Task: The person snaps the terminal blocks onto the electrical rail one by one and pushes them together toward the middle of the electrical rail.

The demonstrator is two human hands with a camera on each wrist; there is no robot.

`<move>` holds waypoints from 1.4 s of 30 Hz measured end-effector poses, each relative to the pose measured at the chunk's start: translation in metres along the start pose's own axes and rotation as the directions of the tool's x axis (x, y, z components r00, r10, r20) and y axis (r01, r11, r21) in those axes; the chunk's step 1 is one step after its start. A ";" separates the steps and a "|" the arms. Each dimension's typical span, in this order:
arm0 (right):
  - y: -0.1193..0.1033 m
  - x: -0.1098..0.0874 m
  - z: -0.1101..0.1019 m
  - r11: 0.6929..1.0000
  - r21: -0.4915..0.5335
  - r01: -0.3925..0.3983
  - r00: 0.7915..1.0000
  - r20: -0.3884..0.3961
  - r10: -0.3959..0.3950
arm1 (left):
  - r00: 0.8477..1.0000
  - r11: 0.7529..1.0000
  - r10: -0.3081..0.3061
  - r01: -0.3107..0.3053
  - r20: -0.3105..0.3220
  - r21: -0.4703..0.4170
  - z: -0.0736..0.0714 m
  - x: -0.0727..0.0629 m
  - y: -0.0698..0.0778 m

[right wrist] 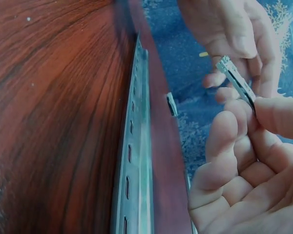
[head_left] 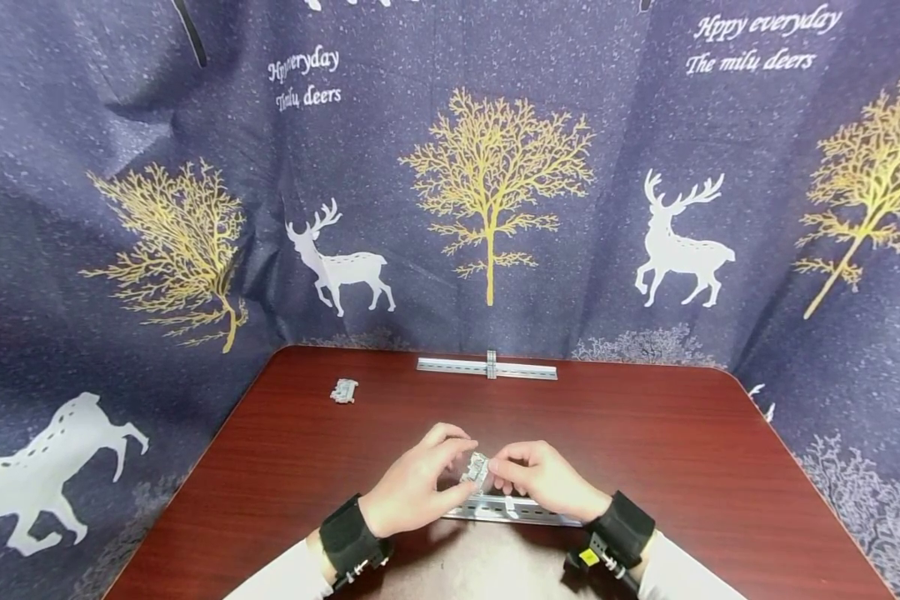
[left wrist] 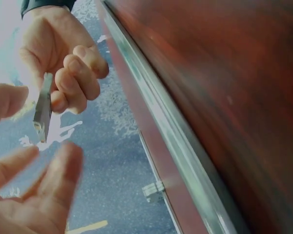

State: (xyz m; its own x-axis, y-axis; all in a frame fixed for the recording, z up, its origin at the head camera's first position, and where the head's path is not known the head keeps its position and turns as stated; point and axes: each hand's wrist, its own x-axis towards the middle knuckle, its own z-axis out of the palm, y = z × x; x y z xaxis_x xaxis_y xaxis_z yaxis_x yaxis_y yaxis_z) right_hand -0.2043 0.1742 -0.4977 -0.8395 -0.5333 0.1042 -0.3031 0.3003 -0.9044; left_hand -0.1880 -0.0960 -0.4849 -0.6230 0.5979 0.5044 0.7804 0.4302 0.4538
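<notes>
A slotted metal rail (head_left: 540, 512) lies left to right along the near edge of the bench (head_left: 645, 433), partly covered by the hands. Just above it, the right hand (head_left: 551, 482) pinches a small terminal module (head_left: 476, 468) between thumb and fingers. The left hand (head_left: 412, 487) has its fingers spread around the module's free end, hiding some of it from the head view; whether they touch it, I cannot tell. The module is held tilted, its long axis slanting from the right hand's pinch toward the left hand. It is pale grey, flat and thin, with a notched outline. Farther off, a similar module (head_left: 343, 391) lies at the left, and a second rail (head_left: 453, 366), carrying a small block (head_left: 491, 364), runs before the patterned blue curtain (head_left: 435, 250).
</notes>
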 end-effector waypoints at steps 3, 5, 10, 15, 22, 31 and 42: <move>0.000 0.000 0.001 1.000 0.011 0.008 1.000 -0.007 -0.008 | 0.997 0.997 -0.071 0.071 -0.004 0.012 0.001 -0.001 0.001; 0.000 0.000 0.001 1.000 0.011 0.011 1.000 -0.007 -0.011 | 0.995 0.995 -0.095 0.095 -0.004 0.009 0.002 -0.001 0.001; 0.000 0.000 0.002 0.999 0.022 0.024 1.000 -0.002 -0.024 | 0.993 0.993 -0.117 0.117 0.003 -0.001 0.002 -0.001 0.001; -0.001 -0.001 0.001 0.998 0.046 0.038 0.999 -0.011 -0.037 | 0.994 0.994 -0.112 0.112 0.011 0.015 0.003 -0.002 0.000; -0.003 -0.001 0.000 0.997 0.076 0.035 0.999 -0.031 -0.033 | 0.991 0.991 -0.132 0.132 0.031 0.008 0.003 -0.001 0.000; -0.004 0.000 0.002 0.996 0.085 0.011 0.999 -0.040 -0.007 | 0.995 0.994 -0.098 0.096 -0.030 -0.054 0.003 -0.002 0.000; -0.012 -0.003 0.009 1.000 -0.004 -0.001 0.992 -0.127 0.001 | 0.984 0.997 -0.003 0.016 -0.177 0.072 0.004 0.000 -0.002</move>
State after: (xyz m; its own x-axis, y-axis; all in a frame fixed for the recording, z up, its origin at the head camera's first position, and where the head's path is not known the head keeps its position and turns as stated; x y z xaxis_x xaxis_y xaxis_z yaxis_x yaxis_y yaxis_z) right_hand -0.1942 0.1656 -0.4910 -0.8901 -0.4287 0.1549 -0.3036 0.3040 -0.9030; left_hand -0.1891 -0.0943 -0.4882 -0.6252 0.4677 0.6248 0.7721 0.4873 0.4079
